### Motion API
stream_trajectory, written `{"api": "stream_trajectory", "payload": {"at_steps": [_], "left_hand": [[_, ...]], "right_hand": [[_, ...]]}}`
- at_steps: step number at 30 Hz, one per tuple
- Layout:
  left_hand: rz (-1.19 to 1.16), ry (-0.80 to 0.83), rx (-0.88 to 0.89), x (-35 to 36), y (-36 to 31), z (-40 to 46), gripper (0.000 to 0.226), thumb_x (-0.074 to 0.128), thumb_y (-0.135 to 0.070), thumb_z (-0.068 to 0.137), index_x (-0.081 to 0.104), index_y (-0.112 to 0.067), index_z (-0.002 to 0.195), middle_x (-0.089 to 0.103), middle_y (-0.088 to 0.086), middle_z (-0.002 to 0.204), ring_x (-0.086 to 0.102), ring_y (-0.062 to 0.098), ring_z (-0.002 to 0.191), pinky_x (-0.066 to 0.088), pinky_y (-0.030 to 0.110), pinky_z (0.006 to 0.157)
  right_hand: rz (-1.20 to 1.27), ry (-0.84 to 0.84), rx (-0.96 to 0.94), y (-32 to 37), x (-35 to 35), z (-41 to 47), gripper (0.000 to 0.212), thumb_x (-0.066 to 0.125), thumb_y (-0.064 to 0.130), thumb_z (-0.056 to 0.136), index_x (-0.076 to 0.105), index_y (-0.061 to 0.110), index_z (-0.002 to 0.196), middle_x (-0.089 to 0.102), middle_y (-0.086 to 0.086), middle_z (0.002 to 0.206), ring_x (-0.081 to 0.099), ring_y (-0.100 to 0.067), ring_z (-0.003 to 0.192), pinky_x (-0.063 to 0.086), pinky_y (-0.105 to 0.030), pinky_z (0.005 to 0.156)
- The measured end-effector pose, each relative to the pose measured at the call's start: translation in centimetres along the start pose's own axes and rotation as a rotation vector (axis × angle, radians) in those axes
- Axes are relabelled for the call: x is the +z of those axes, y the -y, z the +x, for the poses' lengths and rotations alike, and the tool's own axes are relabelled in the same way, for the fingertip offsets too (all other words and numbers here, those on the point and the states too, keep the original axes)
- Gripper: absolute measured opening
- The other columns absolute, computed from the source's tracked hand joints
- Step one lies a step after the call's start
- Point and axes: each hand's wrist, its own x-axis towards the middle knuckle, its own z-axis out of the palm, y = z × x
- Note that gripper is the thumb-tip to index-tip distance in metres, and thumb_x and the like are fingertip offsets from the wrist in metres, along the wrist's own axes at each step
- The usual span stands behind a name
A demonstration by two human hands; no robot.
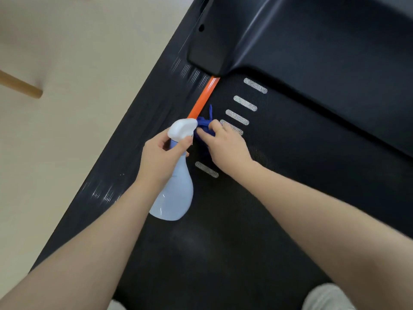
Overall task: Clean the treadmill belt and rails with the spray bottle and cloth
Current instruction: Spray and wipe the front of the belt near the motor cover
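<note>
We note a pale blue bottle [174, 198] with a white spray head in the left hand [159, 159], a dark blue cloth [204, 128] under the right hand [228, 146], an orange strip [204, 97] beyond both, and a black belt [245, 220] bearing white dashes.

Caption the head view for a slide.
Left hand grips spray bottle; right hand holds blue cloth at treadmill belt's orange rail.

1. Cloth [202, 128]: mostly hidden under the right hand [228, 144].
2. Bottle [174, 198]: neck covered by the left hand [159, 157].
3. Orange strip [204, 97]: lower end hidden behind the bottle's head.
4. Wooden leg [20, 85]: cut off at the left edge.
5. Rail [125, 157]: surface blurred.
</note>
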Motion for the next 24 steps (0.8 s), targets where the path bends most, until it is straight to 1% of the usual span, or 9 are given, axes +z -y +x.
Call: {"api": "stream_trajectory", "payload": {"at_steps": [2, 3, 7, 10, 13, 17, 19, 22, 24], "left_hand": [[-0.030, 0.031, -0.021, -0.6, -0.1, 0.1, 0.027, 0.062, -0.021, 0.090, 0.062, -0.021, 0.117, 0.065, -0.010, 0.094, 0.064, 0.008, 0.079, 0.049, 0.015, 0.067], [-0.040, 0.059, -0.036, -1.0, 0.1, 0.2, 0.030, 0.060, -0.020, 0.091, 0.059, -0.022, 0.121, 0.064, -0.009, 0.099, 0.063, 0.007, 0.081, 0.049, 0.014, 0.068], [-0.046, 0.133, -0.097, -2.5, 0.7, 0.6, 0.038, 0.054, -0.020, 0.095, 0.050, -0.022, 0.133, 0.060, -0.005, 0.106, 0.062, 0.005, 0.084, 0.048, 0.021, 0.076], [-0.035, 0.167, -0.054, -2.3, 0.2, -0.1, 0.035, 0.049, -0.020, 0.098, 0.048, -0.021, 0.133, 0.059, -0.006, 0.104, 0.060, 0.003, 0.083, 0.048, 0.012, 0.069], [-0.008, 0.198, 0.006, -2.2, -0.3, -1.0, 0.035, 0.046, -0.018, 0.099, 0.044, -0.026, 0.133, 0.060, -0.009, 0.106, 0.060, 0.000, 0.084, 0.048, 0.012, 0.073], [0.123, 0.269, -0.012, -2.8, 0.9, -2.4, 0.035, 0.045, -0.025, 0.099, 0.040, -0.028, 0.134, 0.055, -0.009, 0.105, 0.059, 0.006, 0.087, 0.049, 0.016, 0.079], [0.176, 0.296, -0.020, -2.9, 1.7, -3.0, 0.033, 0.044, -0.028, 0.099, 0.039, -0.029, 0.132, 0.054, -0.012, 0.103, 0.058, 0.007, 0.089, 0.046, 0.013, 0.078], [0.187, 0.387, -0.013, -2.9, 2.5, -4.0, 0.033, 0.045, -0.026, 0.099, 0.038, -0.031, 0.131, 0.055, -0.013, 0.101, 0.057, 0.004, 0.087, 0.046, 0.006, 0.071], [0.168, 0.462, 0.022, -3.0, 2.4, -4.8, 0.041, 0.048, -0.023, 0.098, 0.038, -0.031, 0.137, 0.057, -0.008, 0.107, 0.058, 0.005, 0.087, 0.047, 0.006, 0.071]], "right_hand": [[-0.111, 0.109, -0.122, -2.0, -1.6, 1.0, 0.046, 0.071, 0.016, 0.075, 0.061, 0.017, 0.119, 0.056, -0.015, 0.105, 0.055, -0.032, 0.082, 0.044, -0.034, 0.060], [-0.163, 0.151, -0.066, -2.9, -2.3, 1.8, 0.044, 0.062, 0.017, 0.083, 0.054, 0.020, 0.127, 0.051, -0.015, 0.116, 0.052, -0.033, 0.095, 0.043, -0.038, 0.070], [-0.043, 0.046, 0.417, -1.7, -2.9, 2.7, 0.038, 0.049, 0.015, 0.090, 0.048, 0.019, 0.128, 0.042, -0.013, 0.126, 0.044, -0.033, 0.107, 0.042, -0.041, 0.080], [0.110, 0.146, 0.318, 4.0, -1.0, -0.1, 0.035, 0.049, 0.022, 0.092, 0.048, 0.024, 0.127, 0.042, -0.009, 0.119, 0.045, -0.030, 0.101, 0.036, -0.034, 0.068], [0.072, 0.226, 0.119, 5.3, -1.0, -2.1, 0.040, 0.044, 0.020, 0.094, 0.044, 0.026, 0.133, 0.042, -0.009, 0.119, 0.047, -0.030, 0.102, 0.033, -0.036, 0.068], [-0.163, 0.184, 0.355, 0.4, -2.9, -1.6, 0.045, 0.042, 0.016, 0.093, 0.037, 0.025, 0.136, 0.041, -0.011, 0.124, 0.046, -0.031, 0.106, 0.035, -0.037, 0.075], [-0.202, 0.266, 0.315, -0.7, -3.3, -2.9, 0.047, 0.043, 0.017, 0.094, 0.034, 0.028, 0.139, 0.040, -0.011, 0.127, 0.046, -0.030, 0.108, 0.037, -0.037, 0.078], [0.068, 0.342, 0.315, 0.9, -2.6, -6.1, 0.039, 0.041, 0.025, 0.097, 0.043, 0.033, 0.135, 0.046, -0.005, 0.118, 0.050, -0.027, 0.104, 0.038, -0.033, 0.073], [0.328, 0.251, 0.408, 2.4, -1.9, -8.2, 0.036, 0.043, 0.024, 0.096, 0.050, 0.031, 0.131, 0.051, -0.004, 0.111, 0.053, -0.027, 0.102, 0.042, -0.034, 0.078]]}}
